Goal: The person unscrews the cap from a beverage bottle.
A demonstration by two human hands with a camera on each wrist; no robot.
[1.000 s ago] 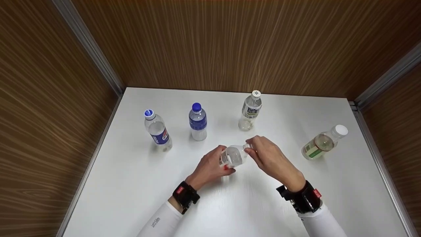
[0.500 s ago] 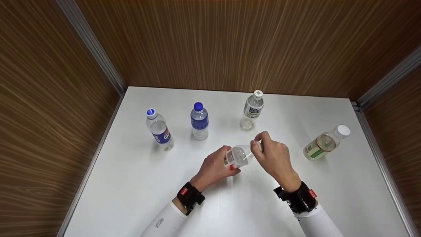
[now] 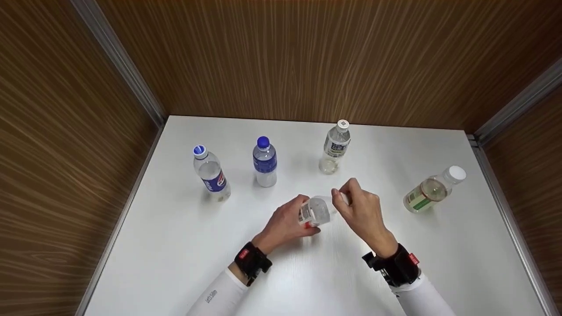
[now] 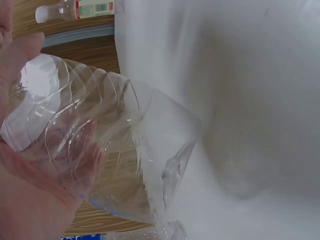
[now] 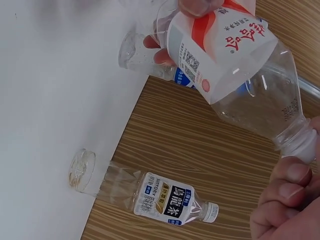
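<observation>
Here's the white table (image 3: 167, 259), clock centred on the tilted bottle (image 3: 319, 211), twelve at the wooden back panel (image 3: 281, 61). Far left, close to ten o'clock, stands the white-and-blue-capped bottle (image 3: 213, 179), its blue label facing the near side. Next along, between ten and eleven, there's the blue-capped bottle (image 3: 264, 164), upright, well apart from its neighbour. In we come to the left hand (image 3: 283, 222), between eight and nine, and it has a grip: fingers over the far side of the tilted bottle, thumb round the near side. And the tilted bottle itself? Right between the two hands, lower body in the left, neck running out to three o'clock; whether its base touches the table, one can't tell. Up between twelve and one, the Suntory bottle (image 3: 336, 149) stands beyond both hands. Now the right hand (image 3: 362, 211), over at three: thumb and curled fingers pinch the white cap (image 5: 300, 147) at the neck, best seen from the right wrist; loose or tight, no telling. And far right, just short of three, the green-label bottle (image 3: 426, 194) stands well apart from that hand.
</observation>
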